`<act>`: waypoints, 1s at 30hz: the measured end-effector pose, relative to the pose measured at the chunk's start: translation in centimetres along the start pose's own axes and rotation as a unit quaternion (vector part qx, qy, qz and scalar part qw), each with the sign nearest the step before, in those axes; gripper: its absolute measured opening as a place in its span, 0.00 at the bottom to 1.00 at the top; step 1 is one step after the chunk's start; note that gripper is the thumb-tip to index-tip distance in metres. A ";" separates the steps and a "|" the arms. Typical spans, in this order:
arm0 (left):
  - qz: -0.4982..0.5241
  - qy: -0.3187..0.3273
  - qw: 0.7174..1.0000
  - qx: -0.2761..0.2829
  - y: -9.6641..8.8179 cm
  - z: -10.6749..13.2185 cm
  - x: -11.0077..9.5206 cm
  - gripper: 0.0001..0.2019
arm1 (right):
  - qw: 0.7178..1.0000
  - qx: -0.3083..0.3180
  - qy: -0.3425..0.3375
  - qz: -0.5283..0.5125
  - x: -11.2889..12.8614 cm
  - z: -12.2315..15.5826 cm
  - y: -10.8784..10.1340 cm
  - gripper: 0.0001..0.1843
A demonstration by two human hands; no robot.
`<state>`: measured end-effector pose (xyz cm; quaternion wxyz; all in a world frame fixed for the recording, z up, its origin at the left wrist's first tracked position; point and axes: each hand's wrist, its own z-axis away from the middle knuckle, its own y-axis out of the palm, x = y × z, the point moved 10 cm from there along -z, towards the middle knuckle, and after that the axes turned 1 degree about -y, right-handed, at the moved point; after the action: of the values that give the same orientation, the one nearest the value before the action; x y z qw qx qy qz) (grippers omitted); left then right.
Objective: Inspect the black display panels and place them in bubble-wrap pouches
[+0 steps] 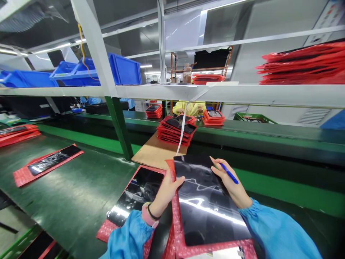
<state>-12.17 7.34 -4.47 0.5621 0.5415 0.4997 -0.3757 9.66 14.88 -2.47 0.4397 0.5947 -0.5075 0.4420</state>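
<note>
A large glossy black screen panel (207, 205) lies tilted over red bubble wrap (176, 223) in front of me. My left hand (167, 190) grips its left edge, thumb on the glossy face, the other fingers hidden underneath. At the upper right edge is my right hand (230, 178), its fingertips touching the panel's border, with a blue pen (229, 173) held between its fingers. To the left, partly behind my left wrist, another black screen panel (140, 189) rests on red bubble wrap.
Farther left, a panel (54, 159) lies on bubble wrap on the green table (88, 180). A stack of red-wrapped panels (176, 131) stands on a cardboard sheet (151, 151). A white shelf (175, 91) crosses overhead, carrying blue bins (125, 70). Someone in yellow (188, 108) sits opposite.
</note>
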 end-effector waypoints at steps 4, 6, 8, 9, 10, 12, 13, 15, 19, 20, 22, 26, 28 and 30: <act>-0.008 0.035 0.999 -0.017 -0.3 0.3 -2.3 0.31 | 1.000 0.003 -0.027 0.005 0.8 1.0 1.3 0.14; 0.034 -0.004 0.999 0.006 -0.2 0.2 -2.1 0.32 | 0.999 0.016 -0.040 0.015 1.6 1.7 1.8 0.13; 0.066 -0.046 0.997 0.011 -1.2 0.0 -1.6 0.32 | 0.998 0.030 -0.051 0.033 2.4 2.5 1.5 0.14; 0.073 -0.060 0.996 -0.001 -2.3 -0.1 -1.4 0.31 | 0.997 0.028 -0.056 0.046 2.7 2.8 0.7 0.15; 0.079 -0.075 0.994 -0.017 -3.8 -0.1 -1.2 0.32 | 0.996 0.017 -0.062 0.062 3.0 3.0 -0.6 0.16; 0.078 -0.095 0.991 -0.058 -7.9 -0.2 -0.7 0.35 | 0.991 -0.048 -0.078 0.102 3.2 3.4 -4.9 0.18; 0.069 -0.110 0.989 -0.077 -10.3 -0.1 -0.1 0.36 | 0.985 -0.088 -0.080 0.125 2.9 3.6 -7.5 0.19; 0.037 -0.144 0.984 -0.100 -15.1 0.1 1.4 0.40 | 0.970 -0.161 -0.071 0.171 1.5 4.2 -12.6 0.23; -0.017 -0.184 0.978 -0.093 -22.1 0.5 5.0 0.41 | 0.949 -0.212 -0.007 0.235 -3.0 5.6 -18.7 0.33; -0.021 -0.194 0.977 -0.087 -22.9 0.6 5.9 0.40 | 0.949 -0.200 0.016 0.242 -4.2 5.8 -19.1 0.33; -0.025 -0.207 0.975 -0.076 -23.8 0.9 7.1 0.35 | 0.955 -0.159 0.054 0.244 -6.1 6.3 -18.8 0.29; -0.030 -0.222 0.973 -0.051 -23.7 0.8 7.6 0.30 | 0.969 -0.111 0.086 0.201 -7.4 7.3 -17.0 0.25; -0.036 -0.226 0.973 -0.040 -23.7 0.4 7.4 0.31 | 0.976 -0.118 0.119 0.136 -8.1 7.9 -16.8 0.26; -0.047 -0.223 0.973 -0.035 -23.8 -0.1 7.1 0.32 | 0.976 -0.128 0.158 0.077 -9.1 8.3 -16.9 0.27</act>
<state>-33.60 5.14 -16.90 0.6597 0.3996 0.3997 -0.4953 26.23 10.47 -14.39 0.5514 0.4153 -0.5280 0.4947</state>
